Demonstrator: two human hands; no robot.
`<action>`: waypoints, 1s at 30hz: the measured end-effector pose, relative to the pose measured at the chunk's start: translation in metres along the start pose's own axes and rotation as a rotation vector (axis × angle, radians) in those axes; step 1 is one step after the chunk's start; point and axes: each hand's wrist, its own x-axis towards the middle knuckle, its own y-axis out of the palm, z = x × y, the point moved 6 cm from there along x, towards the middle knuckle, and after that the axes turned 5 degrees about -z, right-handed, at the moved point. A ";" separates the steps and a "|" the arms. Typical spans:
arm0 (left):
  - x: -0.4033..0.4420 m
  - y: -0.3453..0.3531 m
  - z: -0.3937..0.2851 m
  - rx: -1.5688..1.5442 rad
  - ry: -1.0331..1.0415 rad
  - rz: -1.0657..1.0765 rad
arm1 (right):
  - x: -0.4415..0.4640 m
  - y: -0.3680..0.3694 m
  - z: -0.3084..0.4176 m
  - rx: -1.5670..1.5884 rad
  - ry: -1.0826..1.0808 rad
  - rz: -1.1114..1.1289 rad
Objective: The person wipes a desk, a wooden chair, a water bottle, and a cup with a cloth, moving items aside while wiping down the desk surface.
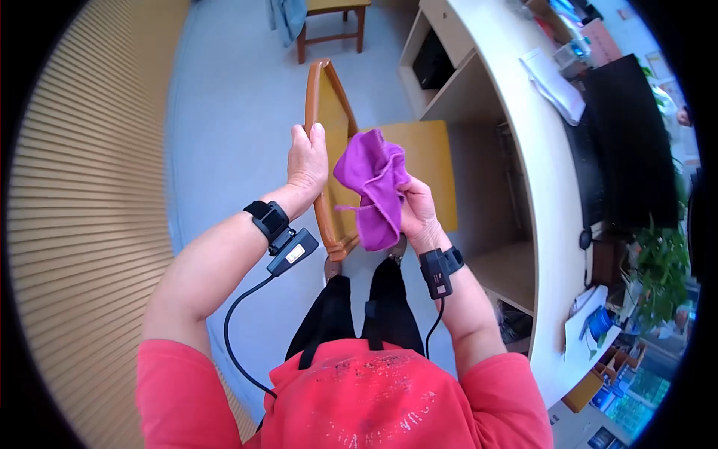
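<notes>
A wooden chair (312, 97) with a yellow-padded back and seat stands in front of me, its back nearest my left side. My left hand (305, 161) is closed on the top rail of the chair back; some of its fingers are hidden behind the wood. A crumpled purple cloth (379, 191) hangs from my right hand (419, 213), pinched between thumb and fingers. It sits over the chair, between the back and the yellow seat (435, 168). I cannot tell whether the cloth touches the chair.
To the right runs a pale desk (516, 120) with open shelves, a black monitor (628, 142), papers (555, 86) and a green plant (662, 269). Ribbed panelling (97, 209) lines the left. Another chair (336, 6) with blue-grey fabric stands ahead on the grey floor (232, 97).
</notes>
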 end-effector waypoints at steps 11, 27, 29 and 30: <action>-0.066 -0.027 -0.052 -1.148 -0.483 0.903 | -0.030 0.134 -0.020 -1.677 -0.735 0.116; -0.073 0.021 0.027 -0.804 0.257 0.317 | -0.004 0.050 -0.053 -1.432 -0.512 -0.098; -0.049 0.027 0.029 -0.824 0.214 0.382 | -0.004 0.055 -0.059 -1.403 -0.537 -0.085; -0.033 0.031 0.029 -0.851 0.146 0.436 | -0.002 0.056 -0.063 -1.388 -0.550 -0.078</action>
